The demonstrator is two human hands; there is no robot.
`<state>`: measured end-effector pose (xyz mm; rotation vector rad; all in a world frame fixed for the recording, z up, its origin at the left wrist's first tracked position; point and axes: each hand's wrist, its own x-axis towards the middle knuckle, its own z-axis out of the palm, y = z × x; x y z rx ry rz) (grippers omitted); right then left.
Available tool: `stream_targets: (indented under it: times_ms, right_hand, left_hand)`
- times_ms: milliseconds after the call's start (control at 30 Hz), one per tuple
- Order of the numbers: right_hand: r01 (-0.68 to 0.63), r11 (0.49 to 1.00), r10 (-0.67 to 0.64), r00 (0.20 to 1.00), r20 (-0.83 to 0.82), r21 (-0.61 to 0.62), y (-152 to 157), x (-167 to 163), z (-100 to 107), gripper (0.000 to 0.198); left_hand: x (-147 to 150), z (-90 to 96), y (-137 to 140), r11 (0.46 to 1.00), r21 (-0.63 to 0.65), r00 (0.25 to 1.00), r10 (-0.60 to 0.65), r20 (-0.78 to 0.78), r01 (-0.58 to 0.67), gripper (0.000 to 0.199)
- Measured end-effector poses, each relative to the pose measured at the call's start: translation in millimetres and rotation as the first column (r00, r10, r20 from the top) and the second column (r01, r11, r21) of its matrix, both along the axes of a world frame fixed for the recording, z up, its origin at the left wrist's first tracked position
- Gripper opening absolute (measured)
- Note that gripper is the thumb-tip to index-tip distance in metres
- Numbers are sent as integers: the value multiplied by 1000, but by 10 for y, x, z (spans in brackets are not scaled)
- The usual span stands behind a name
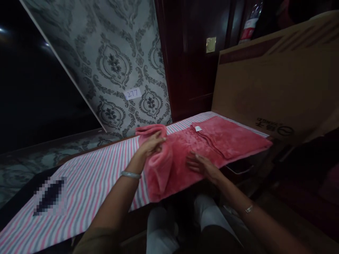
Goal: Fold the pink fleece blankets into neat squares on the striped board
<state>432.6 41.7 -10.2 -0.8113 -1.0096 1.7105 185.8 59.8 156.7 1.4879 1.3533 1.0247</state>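
A coral-pink plush blanket lies across the striped cloth, with its right part folded over in a flat layer that bears a small white tag. Its left end is lifted and bent back in a thick roll. My left hand has its fingers curled round that raised fold, partly hidden by the fabric. Over the middle of the blanket, my right hand rests with fingers stretched out, palm toward the plush and holding nothing.
Under the blanket, a pink, grey and white striped cloth covers a long narrow surface. A large cardboard box stands at the right, with a bottle behind it. A dark screen is at the left, before a patterned wall.
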Motion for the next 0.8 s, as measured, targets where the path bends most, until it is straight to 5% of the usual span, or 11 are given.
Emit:
stream_targets:
  times_ms: [133,367,500,633,800]
  right_hand:
    - [-44,988,26,992,-120,-151,139,130,-130,32]
    - [-66,986,61,997,-36,-150,163,121,-134,36]
    - [109,994,-106,982,156,-17,288,-45,-75,68]
    - [45,979,-92,969,229,201,507,-197,24,78]
    - [-9,939,-102,947,303,343,816,-373,163,72]
  left_hand:
    - [400,-432,152,994,-64,992,-92,-80,87,46]
    - [17,-977,-10,952,271,931,223,-288,-144,27]
    - [-203,-1233,-254,891,447,829,306,-469,-76,29]
    - [-223,-1430,-479,829,557,705,426,-567,-53,39]
    - [-81,-1495,-797,854,519,681,374,-630,11,43]
